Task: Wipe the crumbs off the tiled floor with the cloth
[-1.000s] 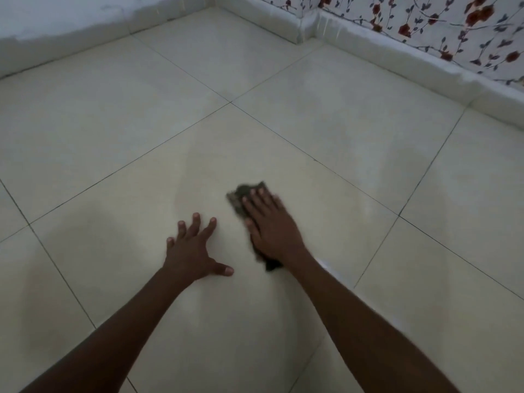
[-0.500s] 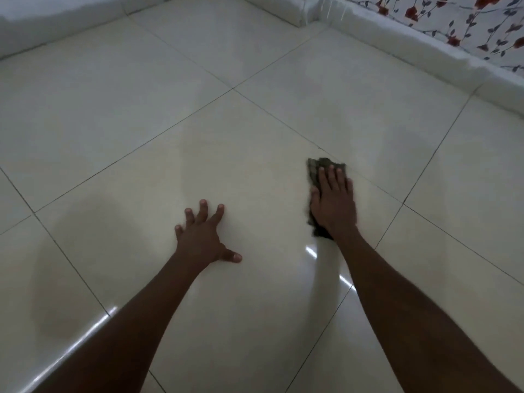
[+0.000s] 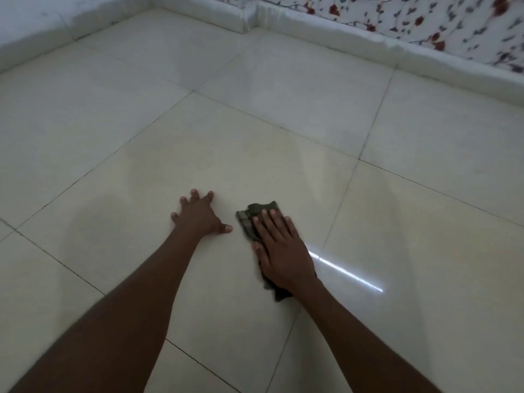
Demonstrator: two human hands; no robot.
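- Pale glossy tiled floor (image 3: 283, 143) with dark grout lines, bounded far off by a white skirting (image 3: 326, 41) under flowered wallpaper (image 3: 425, 21).
- Dark cloth (image 3: 249, 219) lying flat on the central tile, just right of the left hand, partly covered by the right hand.
- Right hand (image 3: 283, 251) laid on the cloth, fingers straight and together, pressing rather than clutching.
- Left hand (image 3: 198, 217) just beside the cloth, fingers spread, palm braced on bare tile, holding nothing.
- Bright streak of reflected light (image 3: 346, 273) just right of the cloth.
- No crumbs discernible; too small or blurred to tell.
- Likely step: mid-wipe across the central tile.
- Next move probably calls for steady downward pressure and a sweep over unwiped tile beyond the cloth, with the left hand kept out of its path.
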